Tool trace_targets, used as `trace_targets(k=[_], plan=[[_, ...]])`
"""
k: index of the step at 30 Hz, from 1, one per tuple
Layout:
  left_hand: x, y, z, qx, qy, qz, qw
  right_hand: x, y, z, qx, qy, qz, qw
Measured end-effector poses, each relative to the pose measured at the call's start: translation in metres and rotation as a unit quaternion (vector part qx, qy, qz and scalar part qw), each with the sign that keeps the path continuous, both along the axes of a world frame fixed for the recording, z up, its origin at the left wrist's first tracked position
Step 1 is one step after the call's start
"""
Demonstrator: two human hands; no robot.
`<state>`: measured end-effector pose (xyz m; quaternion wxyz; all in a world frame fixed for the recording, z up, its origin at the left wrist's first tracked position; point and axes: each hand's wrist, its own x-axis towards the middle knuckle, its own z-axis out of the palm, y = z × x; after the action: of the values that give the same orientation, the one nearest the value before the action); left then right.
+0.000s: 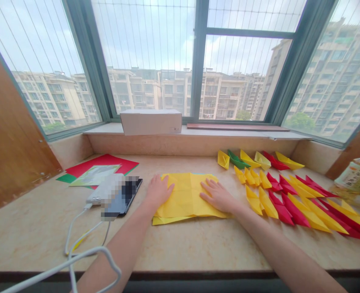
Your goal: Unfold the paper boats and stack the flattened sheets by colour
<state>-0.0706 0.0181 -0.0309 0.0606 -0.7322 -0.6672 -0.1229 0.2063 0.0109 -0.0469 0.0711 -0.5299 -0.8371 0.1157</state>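
Yellow paper (184,199) with crease lines lies on the stone counter in front of me, apparently more than one sheet, since a lower edge shows along the front. My left hand (160,190) rests on its left side with the fingers spread flat. On the right side, my right hand (218,195) also lies flat, its fingers apart. Neither hand grasps anything. A thin strip of bluish-green shows at the paper's far right edge.
Rows of folded paper boats (293,209) in yellow, red and green fill the right. Left are red sheets (123,162), a white power bank (103,191), a phone (131,197) and a white cable (91,252). A white box (151,123) stands on the sill; a bottle (355,175) is far right.
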Motion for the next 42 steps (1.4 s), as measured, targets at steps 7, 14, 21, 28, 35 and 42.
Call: trace_targets(k=[7, 14, 21, 28, 35, 42], plan=[[-0.003, 0.005, 0.007, 0.022, 0.013, -0.009, 1.000, -0.006, -0.001, 0.004, 0.009, -0.016, 0.044, 0.999], [-0.007, 0.010, 0.004, -0.009, 0.040, -0.059, 0.997, -0.022, -0.012, 0.004, -0.019, 0.014, 0.025, 0.999], [-0.015, 0.013, -0.003, -0.035, 0.045, -0.048, 0.997, -0.018, -0.020, 0.016, -0.048, 0.017, 0.096, 0.994], [-0.015, 0.016, -0.003, -0.008, 0.041, -0.014, 0.999, -0.019, -0.017, 0.021, -0.078, -0.001, 0.150, 0.986], [-0.010, 0.009, -0.004, -0.021, 0.118, 0.001, 0.993, -0.017, -0.019, 0.021, -0.054, 0.007, 0.171, 0.984], [0.008, 0.010, -0.008, -0.033, 0.077, -0.094, 0.992, -0.017, -0.024, 0.022, -0.033, 0.024, 0.172, 0.984]])
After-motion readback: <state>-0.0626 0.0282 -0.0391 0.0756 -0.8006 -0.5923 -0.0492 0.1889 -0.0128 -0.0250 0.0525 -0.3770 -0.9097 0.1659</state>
